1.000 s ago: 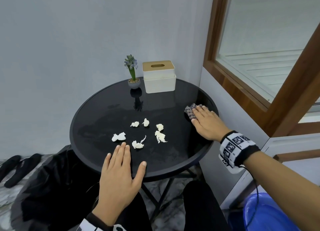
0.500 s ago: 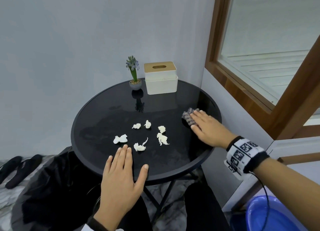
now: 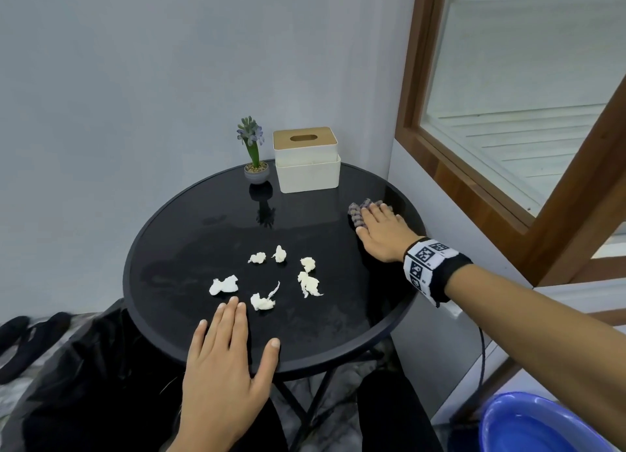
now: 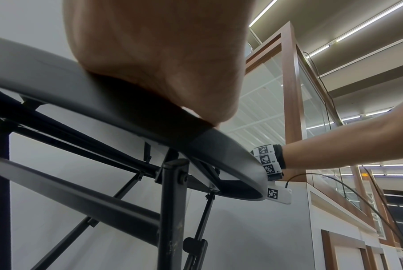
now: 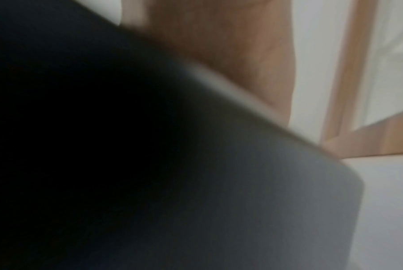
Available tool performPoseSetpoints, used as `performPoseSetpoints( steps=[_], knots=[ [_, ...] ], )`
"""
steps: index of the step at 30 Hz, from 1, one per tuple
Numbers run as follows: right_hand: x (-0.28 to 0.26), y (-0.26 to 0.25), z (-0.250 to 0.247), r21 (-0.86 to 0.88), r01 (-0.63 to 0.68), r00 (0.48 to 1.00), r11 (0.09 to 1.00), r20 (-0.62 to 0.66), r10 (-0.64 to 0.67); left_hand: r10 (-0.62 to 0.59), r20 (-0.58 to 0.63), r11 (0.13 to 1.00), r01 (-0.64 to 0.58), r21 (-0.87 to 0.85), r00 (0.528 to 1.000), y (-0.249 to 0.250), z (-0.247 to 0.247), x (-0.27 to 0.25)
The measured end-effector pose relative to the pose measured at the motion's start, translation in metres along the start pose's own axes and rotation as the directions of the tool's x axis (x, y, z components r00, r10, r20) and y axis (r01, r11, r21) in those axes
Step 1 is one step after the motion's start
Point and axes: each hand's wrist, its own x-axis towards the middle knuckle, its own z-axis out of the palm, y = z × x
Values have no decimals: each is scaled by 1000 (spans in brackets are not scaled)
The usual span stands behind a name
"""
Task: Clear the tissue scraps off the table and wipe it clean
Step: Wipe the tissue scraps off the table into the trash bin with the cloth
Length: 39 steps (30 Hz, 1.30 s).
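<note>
Several white tissue scraps (image 3: 261, 301) lie scattered in the middle of the round black table (image 3: 176, 234). My left hand (image 3: 227, 346) lies flat at the near edge, fingers straight, its tips just short of the nearest scraps. At the right side of the table my right hand (image 3: 381, 228) presses flat on a grey checked cloth (image 3: 356, 212); most of the cloth is hidden under the palm. In the left wrist view the heel of my left hand (image 4: 163, 60) sits on the table rim (image 4: 219, 146). The right wrist view is dark and blurred.
A small potted plant (image 3: 254, 160) and a cream tissue box with a wooden lid (image 3: 306, 160) stand at the table's far edge, against the grey wall. A black bag (image 3: 84, 384) hangs open at the near left. A blue basin (image 3: 535, 424) sits on the floor, lower right.
My right hand and the cloth slid slightly left and then back toward the right edge. My left hand stayed flat at the near edge. The scraps lie as before.
</note>
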Motion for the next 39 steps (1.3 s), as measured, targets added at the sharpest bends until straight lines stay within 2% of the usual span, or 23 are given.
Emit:
performPoseSetpoints(
  steps=[7, 11, 17, 22, 25, 29, 35, 39],
  knots=[
    [-9, -30, 4, -38, 190, 980, 981, 68, -187, -5, 4, 1000, 5, 3, 1000, -2, 0, 1],
    [-12, -40, 3, -55, 179, 982, 982, 78, -175, -9, 0, 1000, 9, 4, 1000, -3, 0, 1],
    [-24, -49, -5, -29, 224, 961, 974, 173, -215, -4, -16, 1000, 4, 0, 1000, -2, 0, 0],
    [-17, -59, -24, -142, 208, 945, 968, 285, -161, 2, -28, 1000, -2, -2, 1000, 1, 0, -1],
    [-16, -61, -22, -158, 200, 950, 967, 272, -152, 6, -35, 1000, -6, -4, 999, 2, 1, -2],
    [-20, -52, -22, -46, 207, 955, 977, 226, -192, 7, -38, 1000, -7, -2, 999, 1, -1, -2],
    [-2, -47, -24, -26, 125, 977, 992, 177, -118, 12, -43, 1000, -13, -14, 999, 2, 0, -3],
    [-8, -69, -20, -32, 234, 952, 972, 209, -223, 8, -51, 1000, -9, -13, 999, 2, -1, -3]
  ],
)
